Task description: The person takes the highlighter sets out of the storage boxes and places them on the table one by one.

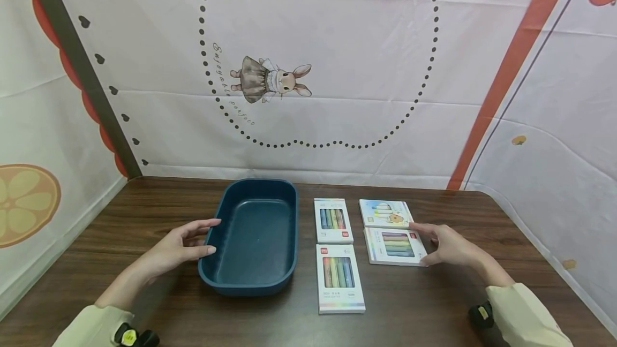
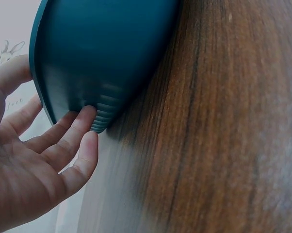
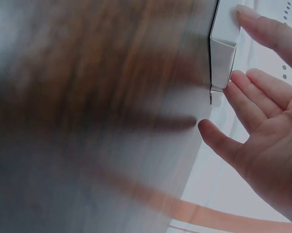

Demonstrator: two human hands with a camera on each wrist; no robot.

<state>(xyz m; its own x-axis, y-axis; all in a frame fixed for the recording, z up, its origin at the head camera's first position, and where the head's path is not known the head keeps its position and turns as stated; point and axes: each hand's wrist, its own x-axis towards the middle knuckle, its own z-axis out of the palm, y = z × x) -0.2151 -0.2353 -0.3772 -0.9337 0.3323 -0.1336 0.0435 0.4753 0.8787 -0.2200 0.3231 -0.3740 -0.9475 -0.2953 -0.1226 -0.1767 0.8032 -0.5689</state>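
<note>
A dark blue plastic bin [image 1: 255, 285] stands on the table. My left hand [image 1: 180, 248] is at its left side, and the fingers [image 2: 71, 138] touch the outer wall below the rim. On the right lie two flat boxes, one behind the other: a white windowed box of coloured sticks [image 1: 378, 248] and a box with a cartoon picture [image 1: 397, 218]. My right hand [image 1: 450, 250] is at their right ends, thumb and fingers spread and loosely bent. In the right wrist view its fingertips [image 3: 235, 80] meet the end of a white box [image 3: 222, 60].
Two more windowed boxes of coloured sticks, a rear one [image 1: 332, 234] and a front one [image 1: 339, 299], lie in a column between the bin and the right-hand boxes. The brown wooden table [image 1: 159, 202] ends at a printed cloth [image 1: 361, 68] behind and on both sides.
</note>
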